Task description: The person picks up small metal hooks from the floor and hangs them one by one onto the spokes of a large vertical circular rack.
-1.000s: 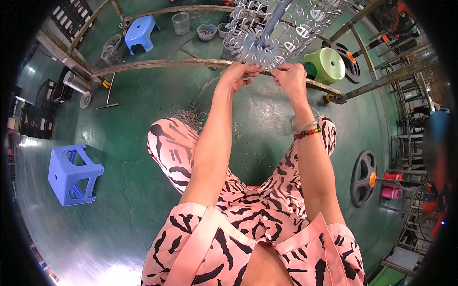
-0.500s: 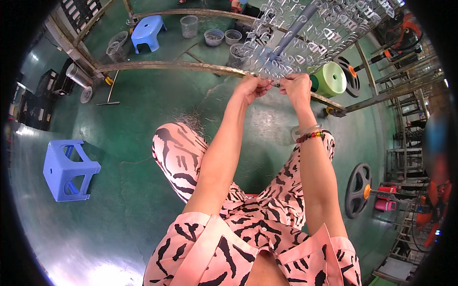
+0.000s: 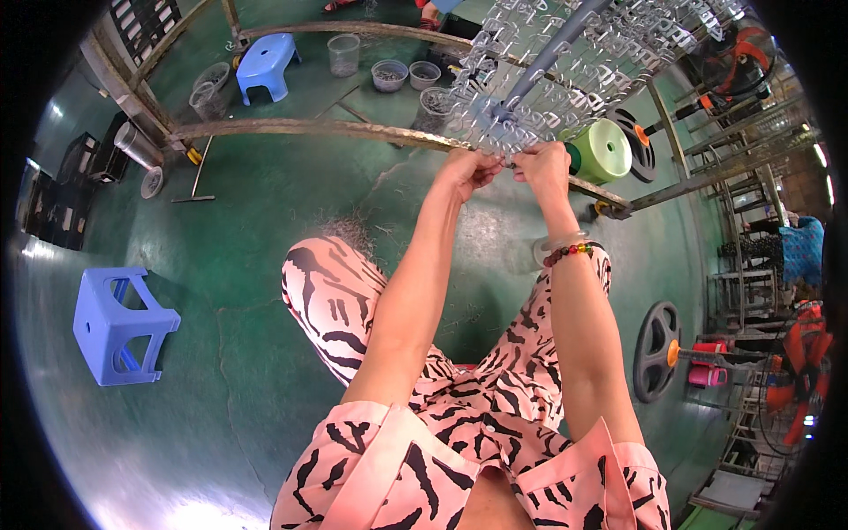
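Both hands are raised in front of me at the lower end of a hanging rack (image 3: 552, 53) full of small, bent, shiny metal pieces (image 3: 565, 95). My left hand (image 3: 470, 173) has its fingers closed in a pinch beside the lowest pieces. A short gap away, my right hand (image 3: 542, 168) pinches too, its fingertips turned toward the left. Something small and silvery shows between the fingertips, too tiny to name. A bead bracelet (image 3: 568, 253) and a clear bangle circle my right wrist.
A rusty metal frame bar (image 3: 327, 128) crosses just behind my hands. Beyond it stand a light-blue stool (image 3: 268, 66), plastic tubs (image 3: 389, 75) and a green drum-like container (image 3: 603, 150). A blue stool (image 3: 119, 322) lies left; a fan base (image 3: 658, 352) is right. Wire scraps (image 3: 349, 231) litter the floor.
My view has shifted slightly, so the surroundings sit a little differently. Both hands stay pinched at the rack's lower end, with only small finger movement.
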{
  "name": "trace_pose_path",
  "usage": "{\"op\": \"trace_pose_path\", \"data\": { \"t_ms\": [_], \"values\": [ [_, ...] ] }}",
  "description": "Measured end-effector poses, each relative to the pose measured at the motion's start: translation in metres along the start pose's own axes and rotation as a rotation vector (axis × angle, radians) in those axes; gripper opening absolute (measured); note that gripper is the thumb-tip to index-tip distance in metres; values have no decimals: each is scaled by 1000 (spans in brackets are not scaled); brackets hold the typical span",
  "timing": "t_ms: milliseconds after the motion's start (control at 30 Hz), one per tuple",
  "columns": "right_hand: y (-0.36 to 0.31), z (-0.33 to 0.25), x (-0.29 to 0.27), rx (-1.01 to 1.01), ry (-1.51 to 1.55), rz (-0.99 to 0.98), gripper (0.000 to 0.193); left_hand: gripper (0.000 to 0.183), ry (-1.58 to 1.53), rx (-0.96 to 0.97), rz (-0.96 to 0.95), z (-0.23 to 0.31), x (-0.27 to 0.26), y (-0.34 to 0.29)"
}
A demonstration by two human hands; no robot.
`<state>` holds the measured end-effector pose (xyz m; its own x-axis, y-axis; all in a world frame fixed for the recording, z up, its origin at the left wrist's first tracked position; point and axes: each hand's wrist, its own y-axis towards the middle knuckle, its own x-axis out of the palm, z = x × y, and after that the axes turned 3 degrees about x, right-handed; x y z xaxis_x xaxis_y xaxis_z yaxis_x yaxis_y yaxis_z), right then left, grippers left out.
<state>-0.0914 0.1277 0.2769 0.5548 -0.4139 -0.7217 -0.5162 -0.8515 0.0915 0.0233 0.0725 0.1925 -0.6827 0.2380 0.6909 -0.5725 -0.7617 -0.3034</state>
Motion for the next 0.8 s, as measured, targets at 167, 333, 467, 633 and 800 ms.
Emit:
{"op": "trace_pose_path", "data": {
  "t_ms": [167, 333, 467, 633, 800],
  "values": [
    [2, 1, 4, -4, -103, 1, 14, 13, 14, 6, -2, 2, 0, -2],
    [0, -3, 7, -7, 25, -5, 14, 12, -4, 30, -8, 3, -7, 2],
    [0, -8, 5, 78, 65, -48, 12, 11, 43, 24, 9, 4, -5, 0],
    [2, -5, 9, 61, 100, -55, 13, 10, 56, 40, 23, 8, -6, -1],
    [-7, -9, 9, 27, 182, 6, 16, 11, 67, 18, 26, 7, -9, -2]
  ]
}}
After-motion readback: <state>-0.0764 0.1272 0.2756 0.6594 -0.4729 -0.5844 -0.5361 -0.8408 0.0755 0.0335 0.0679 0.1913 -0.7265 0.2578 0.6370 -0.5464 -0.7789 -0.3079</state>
